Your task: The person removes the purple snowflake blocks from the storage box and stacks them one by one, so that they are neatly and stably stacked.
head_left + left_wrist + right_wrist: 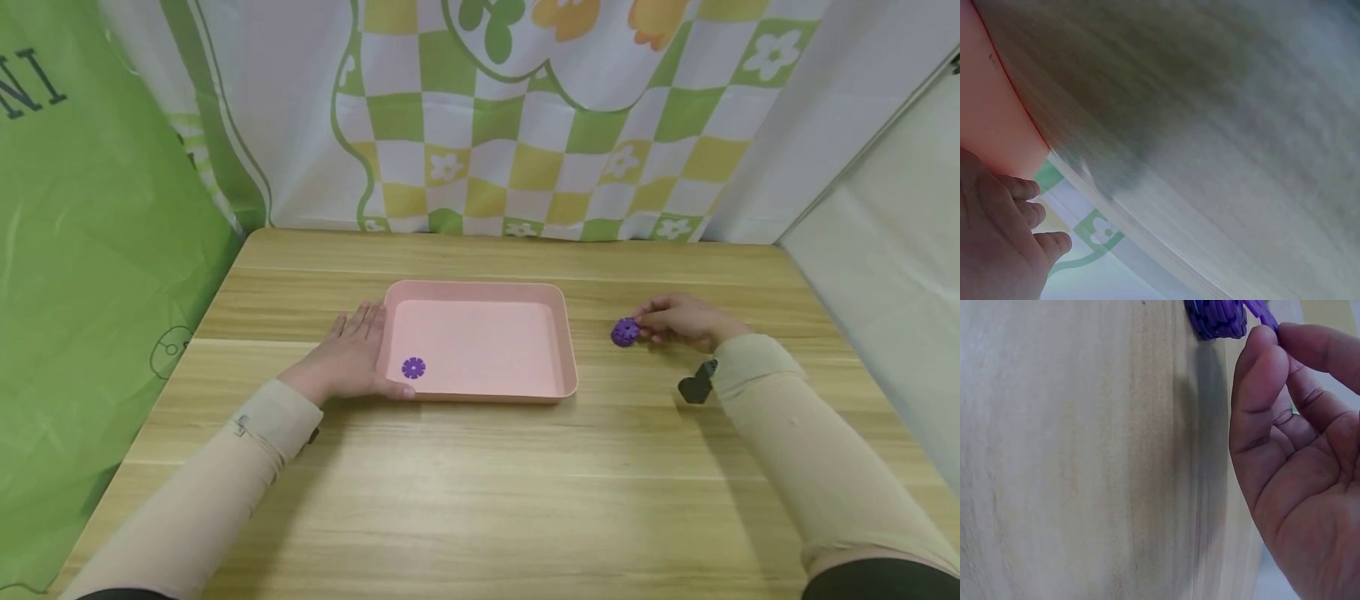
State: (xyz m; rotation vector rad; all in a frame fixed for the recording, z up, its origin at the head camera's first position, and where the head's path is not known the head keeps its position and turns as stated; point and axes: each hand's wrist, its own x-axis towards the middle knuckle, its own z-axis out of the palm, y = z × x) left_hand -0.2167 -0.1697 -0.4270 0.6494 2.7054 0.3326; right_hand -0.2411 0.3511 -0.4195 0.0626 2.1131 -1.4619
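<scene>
A pink rectangular tray [480,396] lies on the wooden table, with one flat purple notched disc [413,367] in its near left corner. My left hand [341,357] rests against the tray's left side, fingers extended and thumb along the near edge; in the left wrist view its fingertips lie by the pink wall [997,106]. To the right of the tray is a small stack of purple notched discs [1216,317]. Just above that stack, my right hand [678,321] pinches one purple disc [1261,311] between thumb and fingertip.
The wooden table [480,500] reaches back to a checked green, yellow and white curtain [525,150]. Green cloth [90,292] hangs on the left, white cloth [892,217] on the right. A dark wrist-camera piece [697,383] juts from the right cuff.
</scene>
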